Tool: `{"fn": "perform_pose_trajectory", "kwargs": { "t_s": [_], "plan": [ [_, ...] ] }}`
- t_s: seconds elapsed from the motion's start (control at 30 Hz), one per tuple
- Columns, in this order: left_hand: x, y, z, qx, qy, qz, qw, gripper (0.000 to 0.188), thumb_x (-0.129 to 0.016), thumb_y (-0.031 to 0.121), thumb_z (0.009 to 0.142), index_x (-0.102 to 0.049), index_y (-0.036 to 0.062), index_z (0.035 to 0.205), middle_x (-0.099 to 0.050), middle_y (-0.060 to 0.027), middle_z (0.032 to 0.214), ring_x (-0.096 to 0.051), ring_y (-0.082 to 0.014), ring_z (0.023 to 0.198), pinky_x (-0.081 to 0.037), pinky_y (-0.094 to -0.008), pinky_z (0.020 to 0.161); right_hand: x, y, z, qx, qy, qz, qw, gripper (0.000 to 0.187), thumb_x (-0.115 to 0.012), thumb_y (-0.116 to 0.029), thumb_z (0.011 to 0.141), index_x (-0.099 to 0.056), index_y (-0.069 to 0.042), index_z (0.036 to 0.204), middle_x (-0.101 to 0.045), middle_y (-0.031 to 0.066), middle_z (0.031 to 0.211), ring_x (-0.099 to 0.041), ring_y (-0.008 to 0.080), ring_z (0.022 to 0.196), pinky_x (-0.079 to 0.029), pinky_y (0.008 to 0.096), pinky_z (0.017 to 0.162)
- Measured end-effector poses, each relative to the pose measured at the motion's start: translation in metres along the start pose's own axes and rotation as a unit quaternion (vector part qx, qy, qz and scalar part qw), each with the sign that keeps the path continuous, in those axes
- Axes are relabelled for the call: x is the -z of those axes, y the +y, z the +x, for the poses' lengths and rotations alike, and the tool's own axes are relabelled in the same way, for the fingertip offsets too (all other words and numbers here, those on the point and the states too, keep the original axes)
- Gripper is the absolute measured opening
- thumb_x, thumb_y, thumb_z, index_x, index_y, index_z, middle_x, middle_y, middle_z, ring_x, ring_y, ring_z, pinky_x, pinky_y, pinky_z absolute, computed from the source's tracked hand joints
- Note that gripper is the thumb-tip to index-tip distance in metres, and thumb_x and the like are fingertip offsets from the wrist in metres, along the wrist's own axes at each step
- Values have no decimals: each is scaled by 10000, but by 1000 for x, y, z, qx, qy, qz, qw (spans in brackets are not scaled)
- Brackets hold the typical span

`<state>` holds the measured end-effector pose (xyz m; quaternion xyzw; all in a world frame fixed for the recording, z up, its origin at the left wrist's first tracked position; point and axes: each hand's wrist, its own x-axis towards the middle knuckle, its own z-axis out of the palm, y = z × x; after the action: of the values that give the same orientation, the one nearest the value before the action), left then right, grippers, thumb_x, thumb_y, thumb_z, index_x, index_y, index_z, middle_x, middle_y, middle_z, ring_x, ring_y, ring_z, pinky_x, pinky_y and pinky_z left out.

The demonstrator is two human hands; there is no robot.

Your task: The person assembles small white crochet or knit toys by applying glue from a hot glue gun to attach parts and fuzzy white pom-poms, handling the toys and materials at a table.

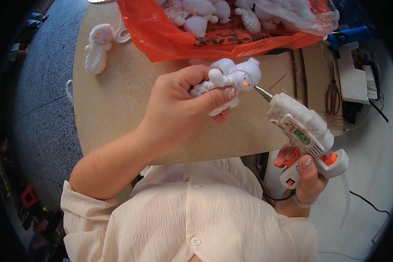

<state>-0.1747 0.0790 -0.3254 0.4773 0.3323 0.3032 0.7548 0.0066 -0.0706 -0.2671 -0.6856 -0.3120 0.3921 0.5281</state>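
My left hand (187,98) grips a small white snowman doll (246,74) with an orange nose and a knobbly, textured body. Its head points to the right, above the table. In my right hand (308,177) is a white hot glue gun (301,124), my fingers wrapped round its handle. The gun's metal nozzle tip is right at the snowman's head; whether it touches cannot be told. Part of the doll's body is hidden behind my left fingers.
Another snowman doll (98,48) lies at the table's left, beside a white ring (122,35). An orange-red plastic bag (161,46) of white doll pieces stands at the back. Scissors (332,91) and a blue-handled tool (349,37) lie far right. A cord (277,199) hangs below the gun.
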Motion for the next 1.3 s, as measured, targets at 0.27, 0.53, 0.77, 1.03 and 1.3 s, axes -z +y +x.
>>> {"fn": "perform_pose_trajectory", "kwargs": {
  "t_s": [0.27,0.53,0.77,1.03,1.3],
  "plan": [
    [3,1,4,38,-22,-42,998,220,-663,105,882,-619,-29,1050,-657,-90,900,-658,-162,725,-549,-290,602,-1,3,2,9,-3,4,1000,530,-723,-300,745,-614,77,1102,-664,113,734,-640,154,632,-484,230,556],
    [6,7,5,95,-35,-106,989,292,-678,156,874,-603,-20,1095,-652,-93,886,-654,-166,704,-541,-290,572,-1,-1,3,-23,-23,7,999,497,-723,-265,746,-619,72,1096,-664,102,738,-638,151,643,-492,244,583],
    [8,7,5,123,-44,-155,979,284,-642,168,901,-585,-22,1104,-639,-91,875,-648,-167,698,-536,-288,561,-7,1,3,-13,-15,23,1000,468,-728,-231,738,-625,60,1089,-666,101,746,-635,147,660,-497,250,610],
    [9,8,7,162,-55,-205,964,278,-611,164,921,-564,-27,1117,-637,-98,876,-650,-170,699,-548,-268,537,-5,1,6,-38,-30,10,999,398,-719,-201,735,-651,62,1026,-662,95,717,-592,114,609,-464,234,562],
    [10,7,7,163,-90,-237,954,255,-600,144,924,-560,-25,1110,-644,-112,868,-659,-179,692,-570,-276,536,-6,6,10,-13,-38,-3,999,316,-694,-159,752,-664,61,977,-662,87,711,-561,103,569,-434,228,522]
  ]
}}
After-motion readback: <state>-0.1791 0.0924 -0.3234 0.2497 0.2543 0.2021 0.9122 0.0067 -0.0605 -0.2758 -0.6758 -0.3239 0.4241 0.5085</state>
